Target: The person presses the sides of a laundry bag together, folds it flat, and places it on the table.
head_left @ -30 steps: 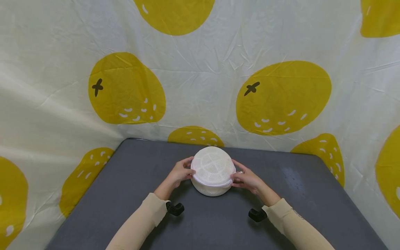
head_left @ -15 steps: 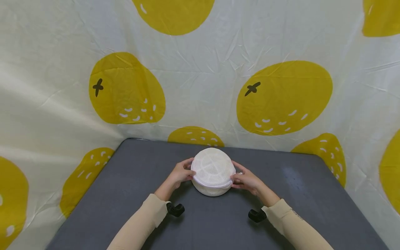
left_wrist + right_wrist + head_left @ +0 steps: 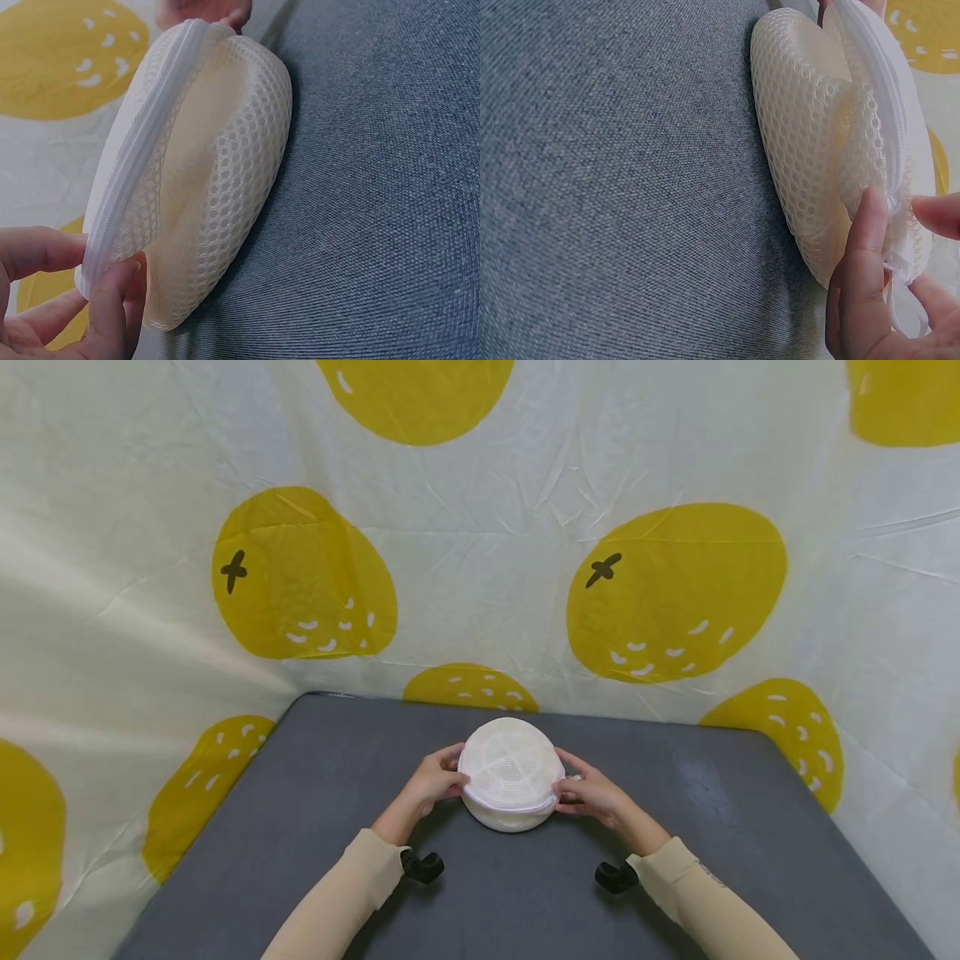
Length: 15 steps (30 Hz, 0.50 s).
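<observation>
A round white mesh pouch (image 3: 512, 774) with a zip seam round its middle rests on the grey table (image 3: 315, 810), between both hands. My left hand (image 3: 435, 779) pinches the pouch's left edge at the white zip band (image 3: 124, 199), thumb and fingers either side. On the right edge, my right hand (image 3: 588, 793) pinches the seam (image 3: 892, 142), thumb on the mesh shell (image 3: 810, 127) and fingers behind it near a white pull loop (image 3: 907, 311). The pouch (image 3: 217, 172) looks domed on both sides.
A cream cloth printed with large yellow fruit shapes (image 3: 675, 593) hangs behind and beside the table. Black wrist-camera mounts (image 3: 422, 866) (image 3: 615, 877) sit under my beige sleeves. The table's edges run close on the left and right.
The pouch and both hands have sunk slightly lower, and both grips stay the same. The head view has shifted a little.
</observation>
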Tool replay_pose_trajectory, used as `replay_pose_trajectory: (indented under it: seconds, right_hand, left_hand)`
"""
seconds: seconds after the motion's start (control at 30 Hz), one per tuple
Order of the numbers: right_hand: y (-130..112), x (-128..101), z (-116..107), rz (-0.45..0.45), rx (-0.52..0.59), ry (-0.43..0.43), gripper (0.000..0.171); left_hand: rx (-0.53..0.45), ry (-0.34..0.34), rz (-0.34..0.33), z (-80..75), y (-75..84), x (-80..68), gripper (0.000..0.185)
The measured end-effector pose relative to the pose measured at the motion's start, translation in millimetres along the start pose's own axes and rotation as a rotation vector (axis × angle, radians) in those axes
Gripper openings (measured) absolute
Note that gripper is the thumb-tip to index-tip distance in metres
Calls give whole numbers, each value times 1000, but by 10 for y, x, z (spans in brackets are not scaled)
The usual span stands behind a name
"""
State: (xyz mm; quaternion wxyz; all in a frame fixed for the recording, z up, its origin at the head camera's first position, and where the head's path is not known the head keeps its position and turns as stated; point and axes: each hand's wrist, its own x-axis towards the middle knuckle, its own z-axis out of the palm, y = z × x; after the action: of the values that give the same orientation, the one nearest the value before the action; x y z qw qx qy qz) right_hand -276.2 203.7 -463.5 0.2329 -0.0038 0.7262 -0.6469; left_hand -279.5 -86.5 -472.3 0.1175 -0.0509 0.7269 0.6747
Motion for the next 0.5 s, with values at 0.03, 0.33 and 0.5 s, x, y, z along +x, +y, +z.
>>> replay_pose_trajectory:
  seconds: [0.03, 0.33, 0.5]
  right_hand:
    - [6, 7, -1, 0, 3, -1, 83]
    - [40, 34, -6, 4, 2, -6, 83]
    - [69, 63, -13, 10, -5, -4, 83]
  left_hand:
    - [3, 0, 0, 0, -6, 2, 69]
    - [7, 4, -1, 5, -46, 32, 70]
    - [-4, 8, -3, 20, -70, 44, 71]
